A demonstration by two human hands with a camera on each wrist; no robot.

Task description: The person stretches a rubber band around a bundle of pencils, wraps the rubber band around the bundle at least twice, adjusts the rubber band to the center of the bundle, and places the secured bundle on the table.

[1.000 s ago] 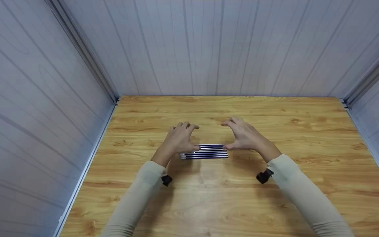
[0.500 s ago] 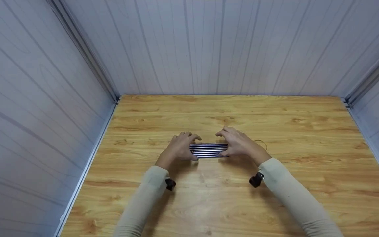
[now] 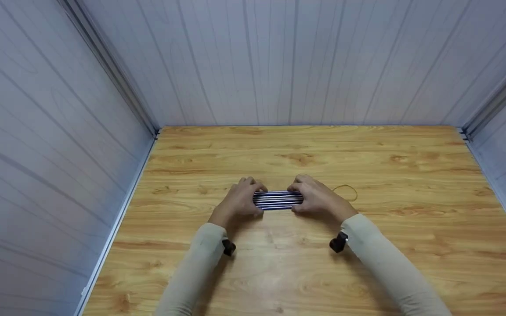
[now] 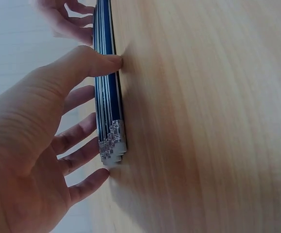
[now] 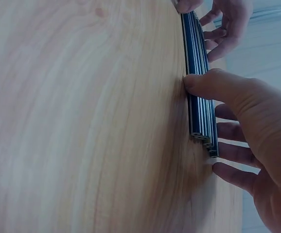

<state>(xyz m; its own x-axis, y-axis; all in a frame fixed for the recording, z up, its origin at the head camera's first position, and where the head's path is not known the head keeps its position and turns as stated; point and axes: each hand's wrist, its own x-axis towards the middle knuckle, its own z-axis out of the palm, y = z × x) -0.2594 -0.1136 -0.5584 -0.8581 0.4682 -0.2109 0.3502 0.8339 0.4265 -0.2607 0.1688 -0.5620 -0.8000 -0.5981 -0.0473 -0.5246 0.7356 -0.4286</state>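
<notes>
A row of several blue-and-silver striped pencils (image 3: 278,200) lies side by side on the wooden table. Metal ferrules with pale erasers (image 4: 114,145) cap their left ends; flat, unsharpened tips (image 5: 199,136) show at the right. My left hand (image 3: 240,199) grips the row near the eraser end, thumb on the near edge and fingers along the far edge. Near the other end my right hand (image 3: 317,196) holds the same row likewise, thumb in front and fingers behind. The hands hide both ends of the pencils in the head view.
A thin yellowish rubber band (image 3: 356,193) lies on the table (image 3: 279,272) just right of my right hand. Pale panel walls stand at the back (image 3: 270,66), the left (image 3: 51,153) and the right.
Both hands have come down and closed in on the row, from thumbs over the pencils to thumbs at the near edge. The right hand's shift has uncovered the rubber band.
</notes>
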